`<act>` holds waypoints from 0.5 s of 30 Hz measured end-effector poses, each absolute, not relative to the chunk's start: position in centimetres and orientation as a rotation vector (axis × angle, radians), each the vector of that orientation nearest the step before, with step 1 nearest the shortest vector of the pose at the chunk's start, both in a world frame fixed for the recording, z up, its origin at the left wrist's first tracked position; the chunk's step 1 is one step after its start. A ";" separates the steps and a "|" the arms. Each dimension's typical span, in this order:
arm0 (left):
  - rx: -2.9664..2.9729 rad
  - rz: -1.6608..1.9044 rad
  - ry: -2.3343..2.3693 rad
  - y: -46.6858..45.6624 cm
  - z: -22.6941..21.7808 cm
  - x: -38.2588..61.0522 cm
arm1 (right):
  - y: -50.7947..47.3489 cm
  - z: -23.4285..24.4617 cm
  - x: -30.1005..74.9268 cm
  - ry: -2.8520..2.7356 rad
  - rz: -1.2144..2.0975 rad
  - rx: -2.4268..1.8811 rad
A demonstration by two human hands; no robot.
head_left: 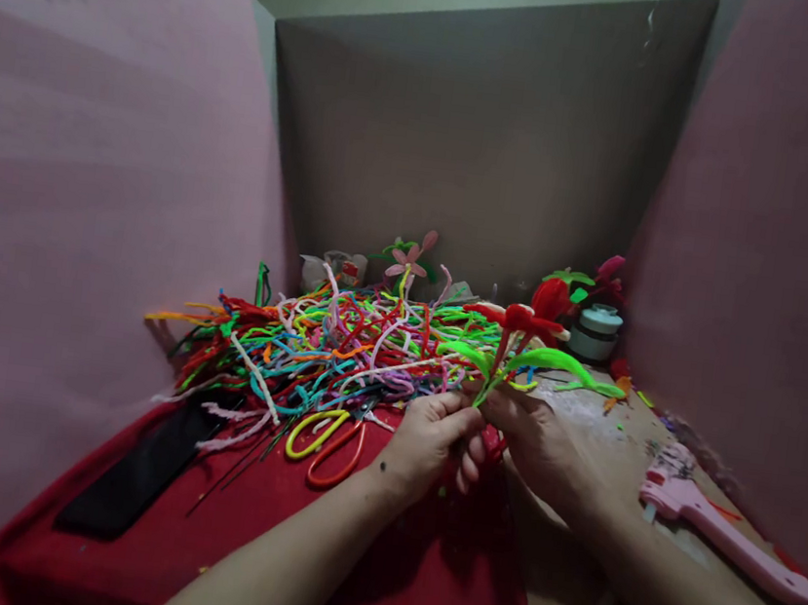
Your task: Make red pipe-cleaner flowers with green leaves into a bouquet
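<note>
My left hand (431, 438) and my right hand (541, 442) meet in the middle of the view, both pinched round the base of a pipe-cleaner flower (524, 342). The flower has red petals on top and long bright green leaves that spread to either side. It stands tilted up and away from my hands. My fingers are curled closed on its stem. Just behind my hands lies a big tangled heap of coloured pipe cleaners (340, 344).
Scissors (328, 440) with yellow and orange handles lie on the red cloth (257, 540) left of my hands. A pink glue gun (722, 528) rests on cardboard at the right. A black flat object (139, 476) lies front left. Finished flowers (409, 259) and a tape roll (596, 331) stand at the back. Pink walls close both sides.
</note>
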State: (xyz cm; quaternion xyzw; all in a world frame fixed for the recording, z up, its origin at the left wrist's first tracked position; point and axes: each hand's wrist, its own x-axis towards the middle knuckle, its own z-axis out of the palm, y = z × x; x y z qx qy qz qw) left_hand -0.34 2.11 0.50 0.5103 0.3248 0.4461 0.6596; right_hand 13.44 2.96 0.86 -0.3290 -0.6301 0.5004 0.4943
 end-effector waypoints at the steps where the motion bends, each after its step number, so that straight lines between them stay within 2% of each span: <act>1: 1.116 0.997 0.682 2.1 0.5 -0.4 | 3.1 0.5 13.5 -1.484 1.324 -0.746; 5: 0.970 0.865 0.454 2.0 0.0 -0.7 | 3.6 -0.7 13.8 -1.339 1.531 -0.606; 9: 0.903 0.722 0.302 2.1 -0.2 -0.7 | 3.5 -0.9 13.9 -1.346 1.518 -0.609; 12: 1.072 0.748 0.464 2.2 0.0 -0.6 | 3.6 -1.3 13.7 -1.316 1.575 -0.610; 15: 1.567 0.904 0.867 2.2 0.0 -0.7 | 4.1 -1.8 13.6 -1.275 1.556 -0.597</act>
